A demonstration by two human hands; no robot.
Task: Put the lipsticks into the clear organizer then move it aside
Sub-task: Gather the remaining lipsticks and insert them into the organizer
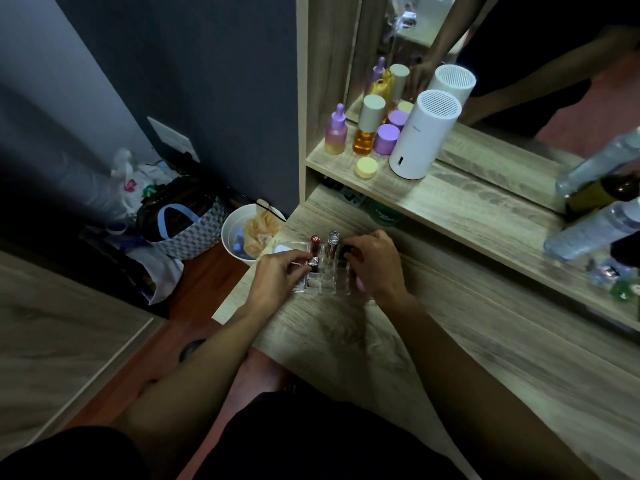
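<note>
A clear organizer (327, 280) with a grid of slots sits near the left end of the wooden dresser top. A dark red lipstick (314, 244) and a clear-capped lipstick (333, 242) stand upright in its far slots. My left hand (277, 275) pinches a silver-topped lipstick (313, 263) at a left slot. My right hand (375, 263) grips a black lipstick (346, 252) at the organizer's right side. A pink object (360, 284) shows under my right palm, mostly hidden.
A shelf above holds purple and amber bottles (367, 133), a yellow jar (366, 168) and a white cylinder (420, 133) before a mirror. Clear bottles (588, 233) lie at the right. On the floor at the left stand a white bin (239, 233) and a patterned bag (187, 230).
</note>
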